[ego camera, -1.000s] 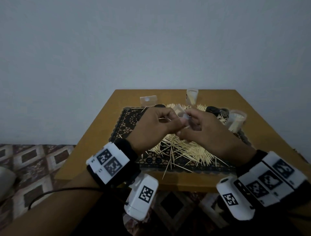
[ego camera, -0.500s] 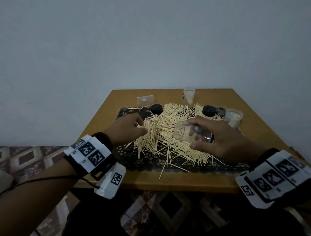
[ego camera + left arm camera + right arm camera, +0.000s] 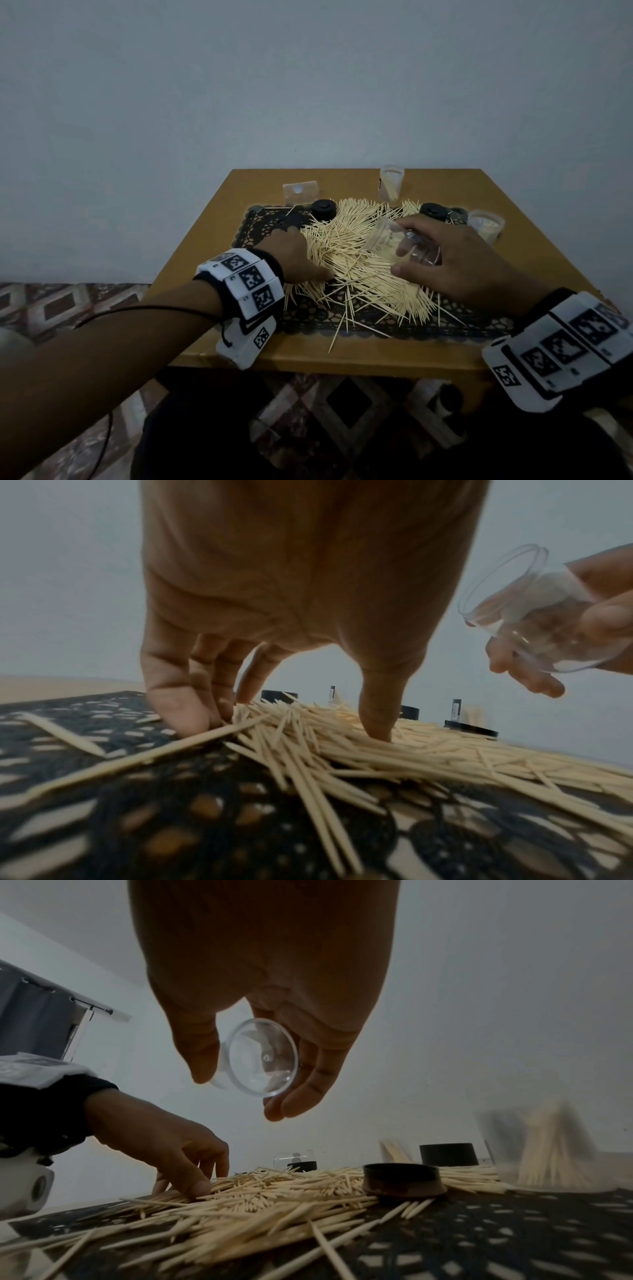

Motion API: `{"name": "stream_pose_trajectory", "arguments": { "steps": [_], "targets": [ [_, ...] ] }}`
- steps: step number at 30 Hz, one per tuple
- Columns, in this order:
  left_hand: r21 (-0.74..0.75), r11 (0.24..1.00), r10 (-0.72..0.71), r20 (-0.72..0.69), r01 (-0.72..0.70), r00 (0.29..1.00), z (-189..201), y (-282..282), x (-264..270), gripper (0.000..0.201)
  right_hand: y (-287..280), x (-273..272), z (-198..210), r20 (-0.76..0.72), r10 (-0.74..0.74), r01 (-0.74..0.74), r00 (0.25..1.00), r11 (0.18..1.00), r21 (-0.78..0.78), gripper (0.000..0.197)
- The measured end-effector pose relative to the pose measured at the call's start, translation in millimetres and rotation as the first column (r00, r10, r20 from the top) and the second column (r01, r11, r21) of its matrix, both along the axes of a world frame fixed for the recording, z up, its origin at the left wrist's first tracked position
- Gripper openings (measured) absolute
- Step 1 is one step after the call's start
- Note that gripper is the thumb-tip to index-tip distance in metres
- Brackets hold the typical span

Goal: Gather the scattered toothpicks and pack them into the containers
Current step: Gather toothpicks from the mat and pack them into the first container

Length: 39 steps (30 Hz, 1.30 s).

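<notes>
A tan wooden bench (image 3: 212,240) stands against a plain grey wall, over a patterned floor. A black lace-cut mat (image 3: 376,322) covers its middle, heaped with thin pale toothpicks (image 3: 346,260). At 9 o'clock of the heap, the left hand (image 3: 294,255) presses curled fingers (image 3: 178,712) and thumb into the sticks, pinching at them. At 3 o'clock, the right hand (image 3: 455,260) grips a clear round container (image 3: 394,243), tilted sideways above the pile, mouth toward 9 o'clock.
</notes>
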<state>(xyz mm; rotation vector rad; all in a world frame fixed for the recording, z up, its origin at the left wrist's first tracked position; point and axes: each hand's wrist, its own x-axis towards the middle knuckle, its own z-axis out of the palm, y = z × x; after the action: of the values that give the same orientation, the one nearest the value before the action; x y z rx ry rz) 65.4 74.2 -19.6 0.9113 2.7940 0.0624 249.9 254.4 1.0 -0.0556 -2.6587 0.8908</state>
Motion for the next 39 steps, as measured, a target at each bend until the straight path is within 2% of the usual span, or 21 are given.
{"name": "stream_pose_trajectory", "arguments": {
  "steps": [4, 10, 18, 30, 35, 39],
  "targets": [
    [0.049, 0.999, 0.013, -0.007, -0.013, 1.0, -0.9, 5.6, -2.1, 0.094, 6.2, 1.2, -1.0, 0.02, -0.005, 0.005, 1.0, 1.0, -0.005, 0.056],
    [0.115, 0.993, 0.004, -0.037, 0.0, 0.999, 3.3, 8.0, -4.2, 0.067, 12.7, 1.8, 0.0, 0.068, -0.012, 0.011, 0.998, 1.0, 0.013, 0.056],
    [0.196, 0.98, -0.016, -0.079, 0.031, 0.997, 2.1, 7.1, -4.7, 0.04, 14.8, -0.9, 0.1, 0.122, -0.02, 0.016, 0.992, 0.999, 0.029, 0.051],
    [0.226, 0.974, 0.001, -0.087, 0.018, 0.996, 2.1, 16.7, -14.2, 0.024, 12.1, -7.1, 3.9, 0.107, -0.033, 0.03, 0.994, 0.999, 0.033, 0.051],
    [0.245, 0.969, 0.001, -0.105, 0.025, 0.994, -0.7, 18.0, -18.0, 0.024, 17.2, -12.9, 4.0, 0.078, -0.065, 0.061, 0.995, 0.996, 0.063, 0.054],
    [0.195, 0.98, -0.022, -0.145, 0.05, 0.989, 1.8, 19.2, -16.1, 0.021, 18.3, -14.1, 2.9, 0.08, -0.059, 0.054, 0.995, 0.997, 0.061, 0.054]
  ]
}}
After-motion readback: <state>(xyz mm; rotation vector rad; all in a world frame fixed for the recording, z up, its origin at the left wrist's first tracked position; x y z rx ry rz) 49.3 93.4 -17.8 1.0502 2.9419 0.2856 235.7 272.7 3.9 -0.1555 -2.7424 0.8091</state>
